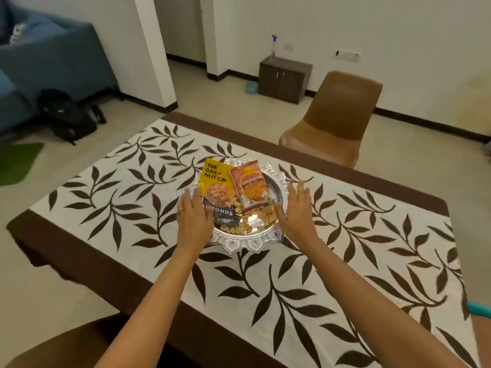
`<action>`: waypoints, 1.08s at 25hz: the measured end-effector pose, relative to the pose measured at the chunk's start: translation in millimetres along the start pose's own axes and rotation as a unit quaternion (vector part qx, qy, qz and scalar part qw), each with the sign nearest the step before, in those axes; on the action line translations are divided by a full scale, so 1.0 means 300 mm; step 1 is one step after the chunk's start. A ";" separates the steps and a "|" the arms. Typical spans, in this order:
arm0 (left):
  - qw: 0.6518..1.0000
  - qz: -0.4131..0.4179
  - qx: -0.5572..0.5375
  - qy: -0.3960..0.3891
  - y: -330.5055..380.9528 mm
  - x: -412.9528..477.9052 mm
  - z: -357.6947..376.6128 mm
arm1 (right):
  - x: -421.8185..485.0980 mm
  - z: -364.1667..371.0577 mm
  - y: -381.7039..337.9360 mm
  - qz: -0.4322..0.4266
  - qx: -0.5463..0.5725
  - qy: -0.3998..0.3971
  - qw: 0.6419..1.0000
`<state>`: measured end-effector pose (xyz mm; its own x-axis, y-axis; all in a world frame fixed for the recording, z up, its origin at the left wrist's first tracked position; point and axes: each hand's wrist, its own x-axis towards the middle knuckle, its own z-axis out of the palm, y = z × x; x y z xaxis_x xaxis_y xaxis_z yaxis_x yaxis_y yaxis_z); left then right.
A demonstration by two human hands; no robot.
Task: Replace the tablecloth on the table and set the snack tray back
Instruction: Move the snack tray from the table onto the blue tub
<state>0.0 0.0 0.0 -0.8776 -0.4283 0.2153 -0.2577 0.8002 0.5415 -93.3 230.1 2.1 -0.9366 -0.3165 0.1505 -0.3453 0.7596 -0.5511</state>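
Snack tray (249,244) sits mid tabletop on leaf tablecloth (345,261). Left hand (192,216) & right hand (296,211) flank it, fingers straight, gripping nothing. Prob stiff metal, loose snacks slide; hold opposite rims, level.

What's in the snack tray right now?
The silver tray holds a yellow nut packet, an orange packet, a dark almonds packet and loose nuts. The left hand covers the tray's left side.
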 end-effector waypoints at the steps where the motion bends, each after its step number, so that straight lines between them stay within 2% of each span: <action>1: 0.999 -0.040 -0.005 0.008 -0.008 0.012 0.007 | 0.006 0.014 -0.001 0.026 0.014 0.009 1.000; 4: 0.993 -0.113 -0.038 -0.003 -0.025 0.045 0.023 | 0.029 0.051 -0.006 0.090 0.034 0.019 0.995; 16: 0.991 -0.086 -0.102 0.019 -0.004 0.000 0.044 | 0.004 0.055 0.023 0.091 0.087 0.075 0.989; 22: 0.992 -0.014 -0.123 -0.004 0.187 -0.073 0.086 | -0.160 -0.114 0.141 0.112 0.072 0.150 0.980; 27: 0.986 0.072 -0.136 -0.056 0.441 -0.156 0.184 | -0.373 -0.312 0.314 0.163 0.050 0.227 0.959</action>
<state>-15.3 149.2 16.6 -0.9405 -0.2571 0.2222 -0.0227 0.7001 0.7137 -26.7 390.2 10.4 -0.9314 0.2255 0.2857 -0.0431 0.7111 -0.7018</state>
